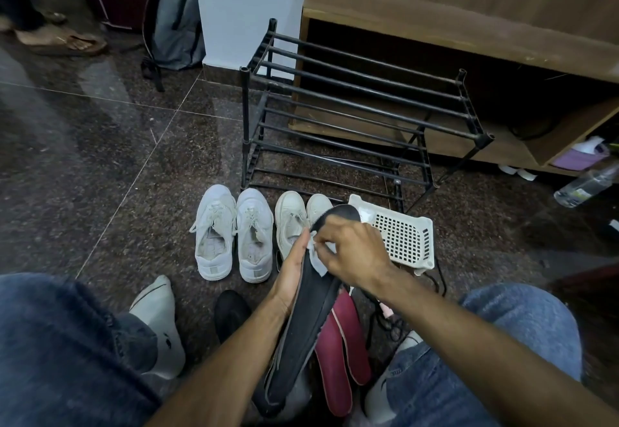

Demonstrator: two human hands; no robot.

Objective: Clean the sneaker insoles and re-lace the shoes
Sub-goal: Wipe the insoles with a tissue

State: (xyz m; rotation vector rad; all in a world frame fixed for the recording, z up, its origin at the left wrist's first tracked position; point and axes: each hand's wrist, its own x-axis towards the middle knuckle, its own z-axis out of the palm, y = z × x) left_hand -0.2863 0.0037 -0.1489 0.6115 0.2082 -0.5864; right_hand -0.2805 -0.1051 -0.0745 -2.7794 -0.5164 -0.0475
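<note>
Left grip curls around black insole; right grip pinches wipe on it.

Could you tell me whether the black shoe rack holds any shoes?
Empty: the shoe rack shows only bare bars; both white sneaker pairs stand on the floor before it.

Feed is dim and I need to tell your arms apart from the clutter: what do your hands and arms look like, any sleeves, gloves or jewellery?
Both forearms are bare to the frame edge: no sleeves show. The left hand and right hand wear no gloves, and no rings, watch or bands are visible.
</note>
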